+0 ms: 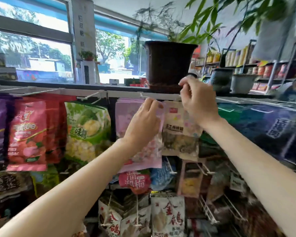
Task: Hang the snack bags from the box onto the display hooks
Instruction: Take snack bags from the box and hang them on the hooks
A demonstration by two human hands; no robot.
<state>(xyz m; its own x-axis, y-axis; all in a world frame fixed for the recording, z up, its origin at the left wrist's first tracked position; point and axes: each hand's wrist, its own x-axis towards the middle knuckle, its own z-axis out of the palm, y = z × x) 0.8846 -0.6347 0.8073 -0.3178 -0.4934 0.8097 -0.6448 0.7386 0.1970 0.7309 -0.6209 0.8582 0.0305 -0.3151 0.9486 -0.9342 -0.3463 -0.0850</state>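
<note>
Fingers (154, 104) pinching one pink bag (143, 151), two hands, one hook (144, 96)

Bright daylight from the windows (41, 53) at upper left, blown out to near white in the panes. Even, soft light across the display, with no hard shadows. Darker toward the lower right and beneath the top rail. Brown pot (167, 65) in silhouette against the glare. Strong motion blur and blocky smear nearly everywhere: print on the hanging bags (87, 130) hard to read, shelves (246, 65) at far right streaked. Both forearms fairly sharp. Wide-angle bending plain at the edges, window frames and rail curved, corners stretched. Leaves (229, 19) at top soft and out of focus.
</note>
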